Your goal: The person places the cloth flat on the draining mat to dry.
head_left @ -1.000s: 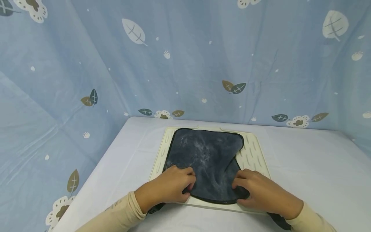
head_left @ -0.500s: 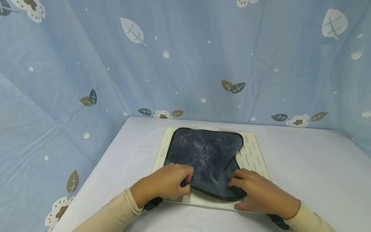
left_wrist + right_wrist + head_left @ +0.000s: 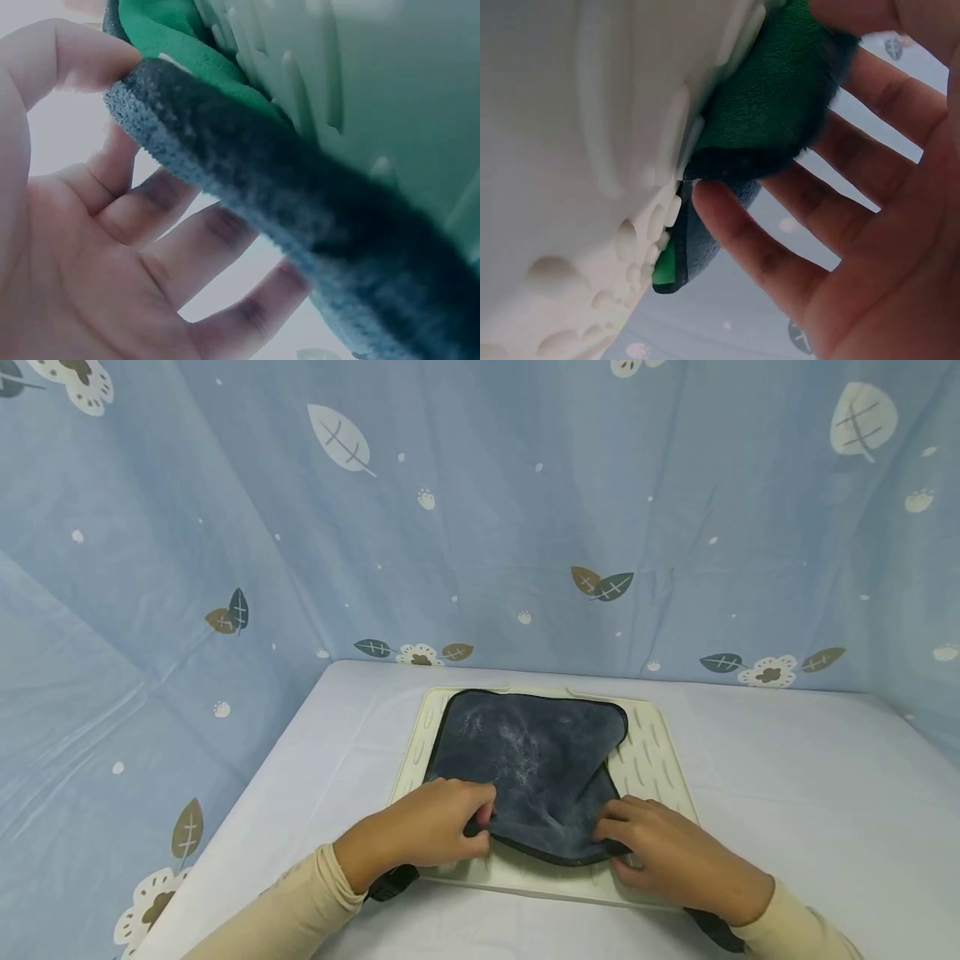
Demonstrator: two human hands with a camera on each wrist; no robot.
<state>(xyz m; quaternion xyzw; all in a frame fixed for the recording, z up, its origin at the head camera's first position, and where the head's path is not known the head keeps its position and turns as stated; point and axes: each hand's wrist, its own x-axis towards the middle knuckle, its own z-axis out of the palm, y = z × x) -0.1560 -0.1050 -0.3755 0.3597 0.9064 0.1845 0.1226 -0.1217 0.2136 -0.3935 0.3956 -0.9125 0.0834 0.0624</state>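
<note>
A dark blue-grey cloth (image 3: 525, 752) with black edging lies partly folded on a cream ridged board (image 3: 656, 760). Its near edge is lifted off the board, and the underside shows green (image 3: 769, 97) in the right wrist view. My left hand (image 3: 427, 822) pinches the near-left part of that edge; in the left wrist view the thumb lies on one side of the hem (image 3: 247, 161), fingers on the other. Near the other corner, my right hand (image 3: 667, 852) grips the edge between thumb and fingers. A fold runs along the cloth's right side.
The board rests on a white-covered table (image 3: 780, 777). Behind and to the left hangs a blue curtain (image 3: 480, 527) printed with leaves and flowers. A black strap (image 3: 393, 882) is around the left wrist.
The cloth's near edge has risen and shifted away from me, baring more of the board's front. My left hand moved slightly left and up; my right hand moved a little left.
</note>
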